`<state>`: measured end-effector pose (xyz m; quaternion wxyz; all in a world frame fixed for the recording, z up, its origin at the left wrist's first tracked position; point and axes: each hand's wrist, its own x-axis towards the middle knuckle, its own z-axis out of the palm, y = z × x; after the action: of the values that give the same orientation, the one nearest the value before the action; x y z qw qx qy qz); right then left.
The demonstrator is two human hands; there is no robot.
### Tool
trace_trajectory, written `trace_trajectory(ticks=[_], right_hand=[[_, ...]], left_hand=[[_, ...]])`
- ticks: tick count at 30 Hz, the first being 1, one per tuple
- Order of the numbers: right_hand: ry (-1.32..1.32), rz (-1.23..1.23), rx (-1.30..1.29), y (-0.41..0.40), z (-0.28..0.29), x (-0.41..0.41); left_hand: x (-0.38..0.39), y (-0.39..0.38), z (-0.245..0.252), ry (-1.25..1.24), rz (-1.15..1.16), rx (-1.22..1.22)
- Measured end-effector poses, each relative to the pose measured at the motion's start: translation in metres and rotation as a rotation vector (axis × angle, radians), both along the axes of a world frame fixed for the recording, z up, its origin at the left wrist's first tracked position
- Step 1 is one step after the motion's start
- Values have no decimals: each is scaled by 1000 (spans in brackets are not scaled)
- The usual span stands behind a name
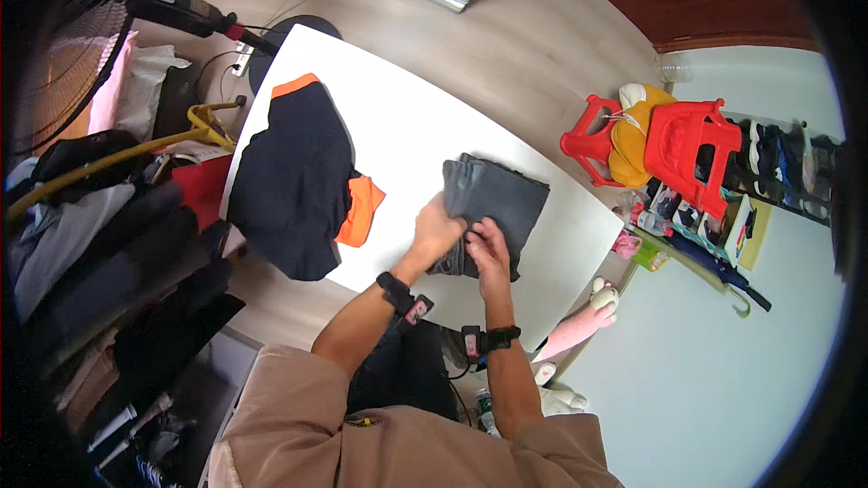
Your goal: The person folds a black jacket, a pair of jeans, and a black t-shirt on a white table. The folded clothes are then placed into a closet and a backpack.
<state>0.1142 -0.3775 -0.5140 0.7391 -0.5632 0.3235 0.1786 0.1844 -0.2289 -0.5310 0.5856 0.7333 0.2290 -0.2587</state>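
A folded dark grey garment (pixel 512 200) lies on the right half of a white table (pixel 407 129). My left hand (pixel 437 227) is at its left edge, where the cloth is bunched and slightly blurred; its fingertips are partly hidden, so its grip is unclear. My right hand (pixel 489 251) rests over the garment's lower middle, fingers bent and near my left thumb. Left of both hands, a black garment with orange trim (pixel 291 169) lies spread on the table, one orange end folded out toward the middle. Both wrists wear black straps.
A fan (pixel 169 3) and a yellow metal frame (pixel 115 166) stand at the left, beside piled clothes (pixel 88 244). Red plastic stools (pixel 688 149) with a yellow cloth item, shoes and an umbrella (pixel 719 268) are at the right. A pink plush toy (pixel 576 332) lies by the table's right edge.
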Motion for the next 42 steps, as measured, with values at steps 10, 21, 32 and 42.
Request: trace_trajectory(ticks=[10, 21, 32, 42], right_hand=[[-155, 85, 202, -1, 142, -73], [-510, 817, -292, -9, 198, -83], [-601, 1878, -91, 295, 292, -118], [-679, 2564, 148, 390, 338, -183]], left_hand=[[-125, -40, 157, -618, -437, 357], [-190, 8, 214, -541, -155, -119], [-327, 234, 188, 124, 929, -1200], [-485, 247, 191, -737, 1818, -1043]])
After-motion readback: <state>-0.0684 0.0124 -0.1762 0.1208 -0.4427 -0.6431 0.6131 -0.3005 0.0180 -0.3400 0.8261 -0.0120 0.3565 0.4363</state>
